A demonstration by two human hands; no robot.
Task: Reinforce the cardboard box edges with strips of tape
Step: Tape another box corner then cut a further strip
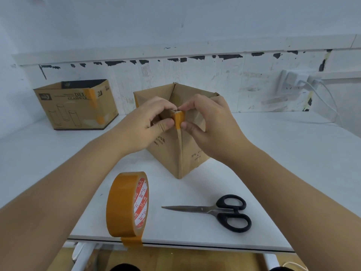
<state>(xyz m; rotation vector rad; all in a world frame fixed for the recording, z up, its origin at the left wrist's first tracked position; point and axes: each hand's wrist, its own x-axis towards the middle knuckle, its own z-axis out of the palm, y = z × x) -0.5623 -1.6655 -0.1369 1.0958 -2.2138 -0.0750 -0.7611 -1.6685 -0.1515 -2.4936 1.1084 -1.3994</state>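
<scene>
An open plain cardboard box stands mid-table with one vertical corner edge facing me. A short strip of orange tape is folded over the top of that corner. My left hand pinches the corner from the left, thumb against the tape. My right hand pinches it from the right, thumb and forefinger on the tape's edge and the rim. A roll of orange tape stands on edge at the table's front, its loose end stuck over the edge.
Black-handled scissors lie shut near the front right of the white table. A second printed cardboard box with tape on its corner stands at the back left. A wall socket with white cable is at back right.
</scene>
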